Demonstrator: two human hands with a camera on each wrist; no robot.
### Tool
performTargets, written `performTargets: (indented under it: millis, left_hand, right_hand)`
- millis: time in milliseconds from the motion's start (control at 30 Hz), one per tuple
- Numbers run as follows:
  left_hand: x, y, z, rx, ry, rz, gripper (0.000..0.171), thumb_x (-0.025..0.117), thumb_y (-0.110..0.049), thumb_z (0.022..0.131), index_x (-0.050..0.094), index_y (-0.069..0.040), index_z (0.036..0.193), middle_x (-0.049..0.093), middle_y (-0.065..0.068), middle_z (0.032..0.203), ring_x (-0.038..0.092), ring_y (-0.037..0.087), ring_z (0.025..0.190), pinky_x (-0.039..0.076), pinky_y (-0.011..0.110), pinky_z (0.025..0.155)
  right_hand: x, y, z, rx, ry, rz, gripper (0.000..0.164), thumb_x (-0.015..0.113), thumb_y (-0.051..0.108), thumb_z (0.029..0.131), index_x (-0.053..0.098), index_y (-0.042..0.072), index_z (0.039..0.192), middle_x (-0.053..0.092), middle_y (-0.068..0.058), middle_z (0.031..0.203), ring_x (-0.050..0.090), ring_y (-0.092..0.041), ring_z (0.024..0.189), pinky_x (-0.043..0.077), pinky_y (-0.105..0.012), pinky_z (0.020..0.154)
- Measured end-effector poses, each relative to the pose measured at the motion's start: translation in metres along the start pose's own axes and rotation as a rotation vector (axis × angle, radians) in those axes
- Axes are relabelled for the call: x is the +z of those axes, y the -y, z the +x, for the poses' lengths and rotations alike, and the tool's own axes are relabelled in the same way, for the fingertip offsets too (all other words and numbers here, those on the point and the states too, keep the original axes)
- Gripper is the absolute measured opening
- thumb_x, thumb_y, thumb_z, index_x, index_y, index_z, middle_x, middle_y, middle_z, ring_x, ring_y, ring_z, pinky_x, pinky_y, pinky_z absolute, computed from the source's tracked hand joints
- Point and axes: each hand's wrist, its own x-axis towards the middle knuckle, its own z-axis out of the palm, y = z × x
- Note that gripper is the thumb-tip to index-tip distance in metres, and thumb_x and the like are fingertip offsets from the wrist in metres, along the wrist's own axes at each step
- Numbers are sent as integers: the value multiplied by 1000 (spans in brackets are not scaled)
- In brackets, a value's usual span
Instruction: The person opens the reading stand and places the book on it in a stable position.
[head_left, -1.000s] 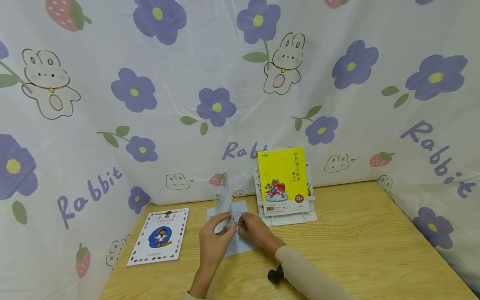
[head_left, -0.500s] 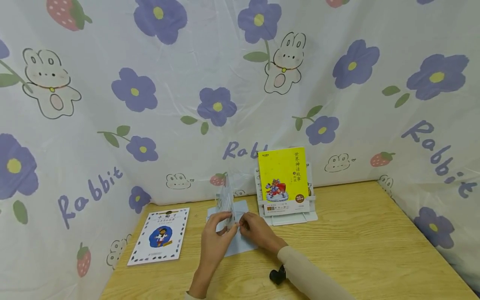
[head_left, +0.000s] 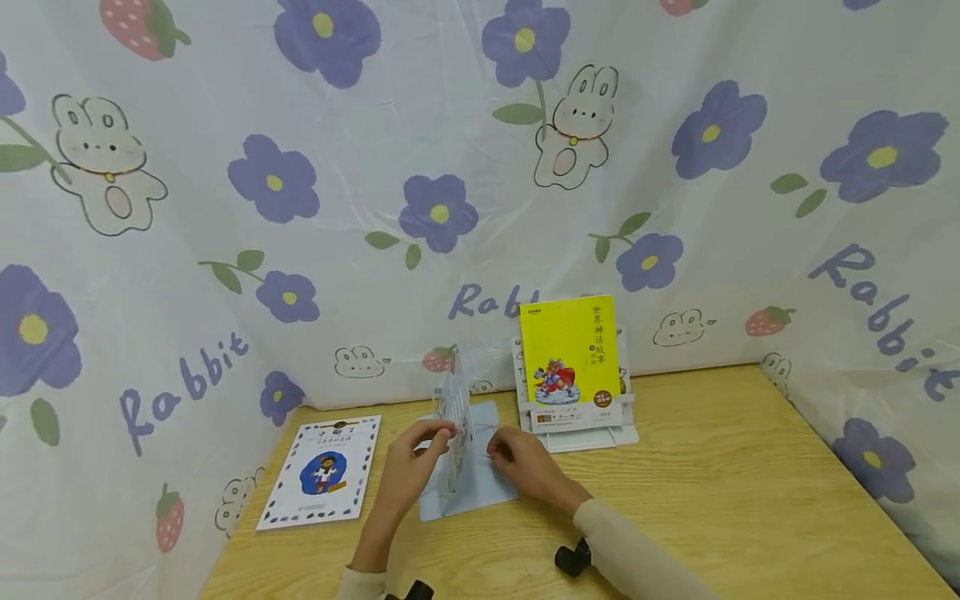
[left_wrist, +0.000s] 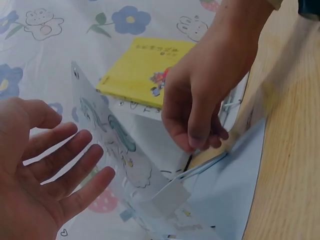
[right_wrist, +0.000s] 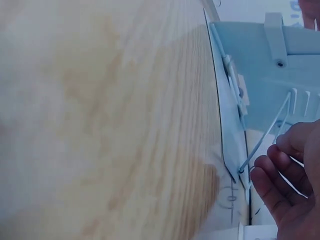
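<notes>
A pale blue metal book stand has its panel (head_left: pixel 456 408) tipped up, edge-on in the head view, over its flat base (head_left: pixel 487 490) on the table. My left hand (head_left: pixel 408 467) is at the panel's left side; the left wrist view shows its fingers spread beside the printed face (left_wrist: pixel 127 150). Over the base is my right hand (head_left: pixel 528 467), fingers loosely curled. In the right wrist view, its fingertips (right_wrist: pixel 280 152) overlap the stand's thin wire support (right_wrist: pixel 260 142), and nothing shows gripped. A white corner clip (left_wrist: pixel 167 196) sits on the panel's lower edge.
A second stand (head_left: pixel 627 425) at the back right holds a yellow book (head_left: pixel 566 342). A white book (head_left: pixel 318 475) with a blue picture lies flat at the left. A patterned cloth (head_left: pixel 375 108) hangs behind the wooden table (head_left: pixel 712 492).
My left hand has come off the panel's near edge and shifted left, its thumb no longer by the right hand. The right hand has drawn slightly right, away from the panel.
</notes>
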Motion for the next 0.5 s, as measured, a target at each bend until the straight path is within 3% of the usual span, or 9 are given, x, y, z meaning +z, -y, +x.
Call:
performTargets:
  millis: [133,300,500]
  left_hand:
    - [-4,4,14,-21,-40,16,21,65,-12,107,75,-1,121,78,14,110,75,20,102,65,30,86]
    - [-12,9,37,-23,-88,41,19,65,-13,107,76,-3,118,77,16,102,74,14,93,65,26,80]
    - [-17,17,67,-20,-123,27,17,66,-11,106,76,0,113,76,22,96,76,20,85,65,27,76]
  right_hand:
    - [-4,6,-6,5,4,51,5,70,9,102,73,9,106,72,2,100,61,-4,87,56,-25,79]
    - [-7,19,-15,11,40,168,8,68,10,104,73,5,108,75,-3,99,63,-1,84,56,-22,76]
    - [-7,37,-27,45,80,314,7,66,10,106,72,8,107,76,-10,96,64,1,76,58,-21,68]
